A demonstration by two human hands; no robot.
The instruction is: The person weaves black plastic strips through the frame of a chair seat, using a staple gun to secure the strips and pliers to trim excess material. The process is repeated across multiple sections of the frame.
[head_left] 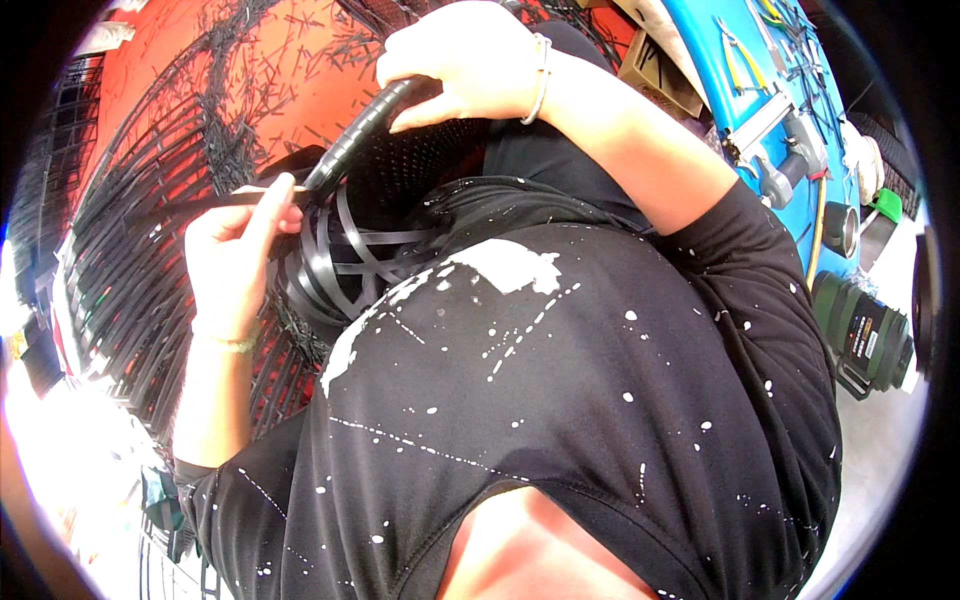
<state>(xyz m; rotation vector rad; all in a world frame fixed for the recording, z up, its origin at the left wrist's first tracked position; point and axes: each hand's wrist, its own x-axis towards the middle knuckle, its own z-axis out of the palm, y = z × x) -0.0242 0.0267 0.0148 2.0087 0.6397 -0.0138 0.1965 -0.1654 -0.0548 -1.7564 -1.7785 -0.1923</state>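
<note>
A black basket-like piece of plastic strips (345,255) rests against my lap, its curved bands crossing each other. From it rises a curved handle (355,143) wound in a shiny black spiral. My right hand (468,62) is closed round the handle's upper end. Lower down, my left hand (228,255) pinches a flat black strip (190,204) between thumb and fingers, beside the foot of the handle. The strip trails off to the left. Part of the basket's inside is in dark shadow, and the ends of the strip cannot be made out.
Many long black strips (130,310) fan out at the left. Black offcuts litter a red surface (290,75) ahead. On the right, a blue table (700,45) bears yellow-handled pliers (742,62) and a grey tool (797,160). Below it stands a dark green cylindrical container (862,335).
</note>
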